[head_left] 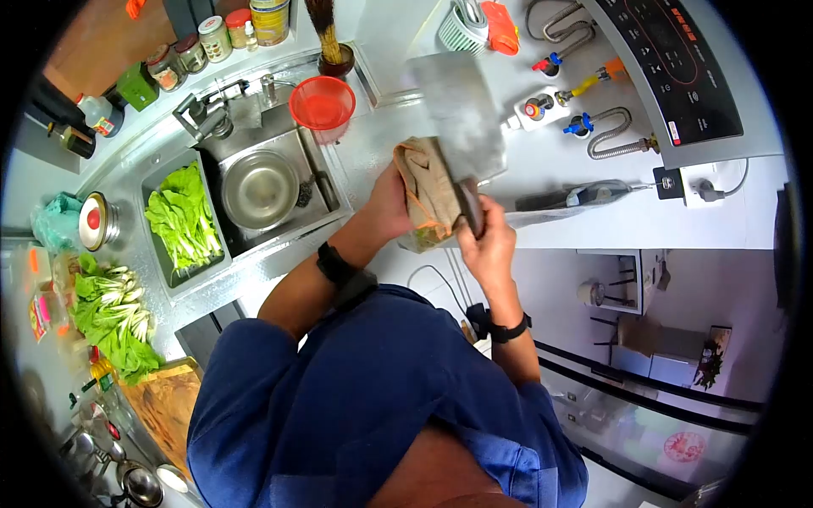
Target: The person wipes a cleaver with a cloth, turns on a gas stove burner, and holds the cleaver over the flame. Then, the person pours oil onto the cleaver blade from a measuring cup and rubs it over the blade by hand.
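Note:
My right hand is closed around the dark handle of a cleaver. Its broad grey blade points away from me and is smeared by motion. A folded tan cloth with orange edging is gripped in my left hand, close against the lower part of the blade. Whether cloth and blade touch, I cannot tell. Just below the cloth, a partly hidden clear-looking thing with green and orange on it shows between my hands.
Left of my hands is a steel sink with a metal bowl, a red basin and a grey tub of leafy greens. More greens and a wooden board lie far left. Hoses and valves line the right wall.

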Action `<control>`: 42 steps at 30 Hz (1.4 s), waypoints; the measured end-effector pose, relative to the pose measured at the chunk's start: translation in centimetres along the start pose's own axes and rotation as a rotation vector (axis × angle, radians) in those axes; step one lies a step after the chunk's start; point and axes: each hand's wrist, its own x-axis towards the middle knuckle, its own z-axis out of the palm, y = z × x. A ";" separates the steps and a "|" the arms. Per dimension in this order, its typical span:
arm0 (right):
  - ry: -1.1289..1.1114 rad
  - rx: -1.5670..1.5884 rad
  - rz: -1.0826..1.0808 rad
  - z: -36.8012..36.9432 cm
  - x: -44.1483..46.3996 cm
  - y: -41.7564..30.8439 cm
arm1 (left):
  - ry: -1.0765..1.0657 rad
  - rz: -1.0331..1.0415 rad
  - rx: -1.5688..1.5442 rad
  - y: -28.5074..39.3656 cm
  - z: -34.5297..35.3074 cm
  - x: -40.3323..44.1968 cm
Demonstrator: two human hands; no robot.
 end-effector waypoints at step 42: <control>-0.426 1.476 0.442 -3.1 0.3 1.9 | 0.181 0.390 1.893 6.6 -8.5 -8.0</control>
